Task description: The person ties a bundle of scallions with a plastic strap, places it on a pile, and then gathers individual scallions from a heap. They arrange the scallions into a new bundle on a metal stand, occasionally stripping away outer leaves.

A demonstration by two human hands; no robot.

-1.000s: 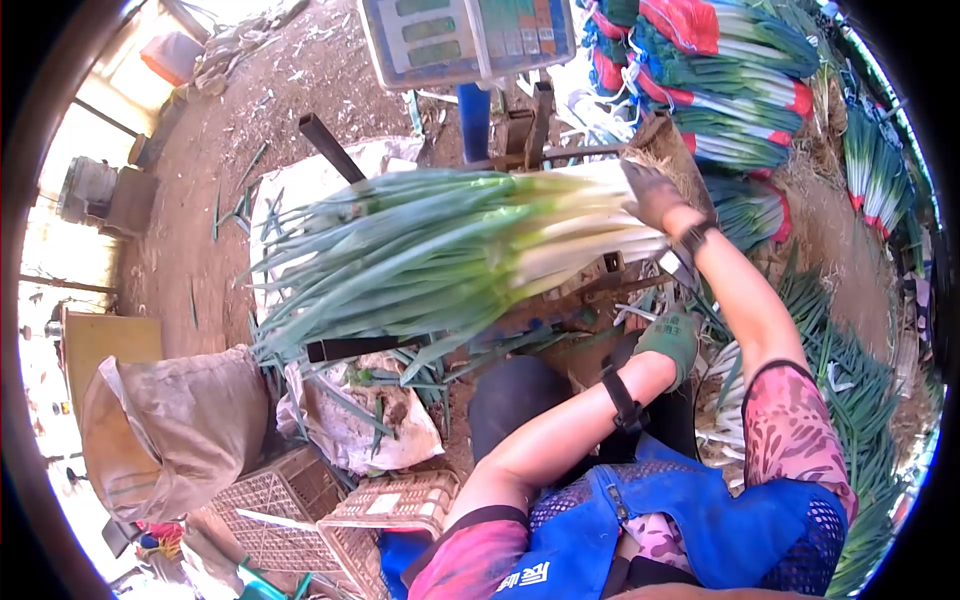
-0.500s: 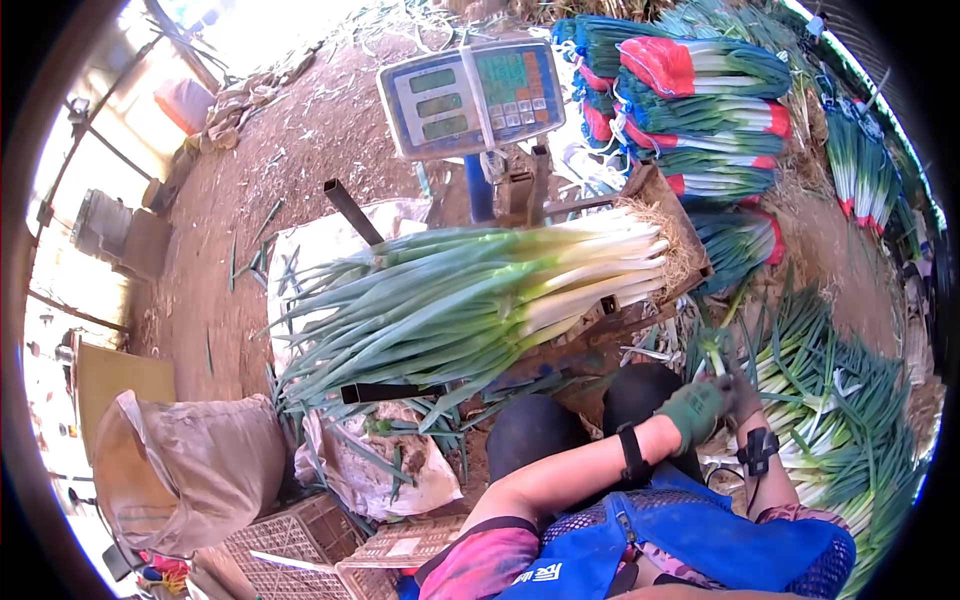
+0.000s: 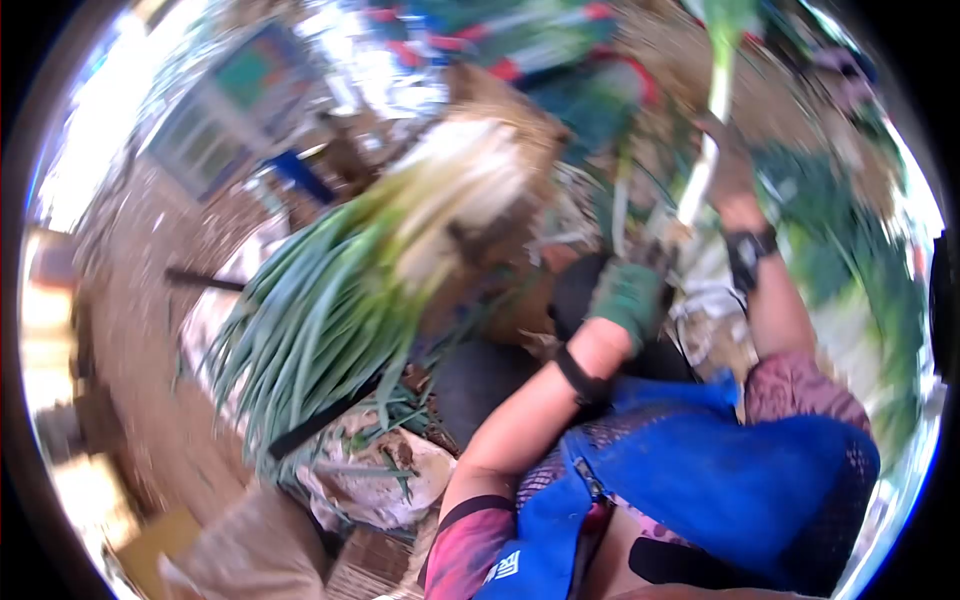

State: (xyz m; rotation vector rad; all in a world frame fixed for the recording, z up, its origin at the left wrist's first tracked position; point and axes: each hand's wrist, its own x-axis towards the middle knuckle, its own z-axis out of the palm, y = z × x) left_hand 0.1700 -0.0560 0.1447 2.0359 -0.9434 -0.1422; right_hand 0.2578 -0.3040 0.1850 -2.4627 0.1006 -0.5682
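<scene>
My right hand (image 3: 732, 165), in a dark glove, is closed round the white stalk of a long green onion (image 3: 716, 95). The onion stands nearly upright, leaves at the top and root end low. Just below that root end, my left hand (image 3: 632, 295) in a green glove has its fingers curled in; motion blur hides what they hold. A thin pale stalk (image 3: 620, 205) rises just above the left glove. To the left, a big bunch of green onions (image 3: 330, 270) lies across a metal-armed scale stand, white ends up and right.
The scale's display (image 3: 225, 110) stands behind the bunch. Bundled onions in red and blue wraps (image 3: 590, 100) lie at the back. A loose onion heap (image 3: 830, 240) spreads along my right. A sack (image 3: 250, 550) and a crate (image 3: 370, 565) sit at lower left.
My view has swung right and tilted. My hands, close together before, are now apart: the right is raised and farther forward with the onion, the left lower and nearer my knees.
</scene>
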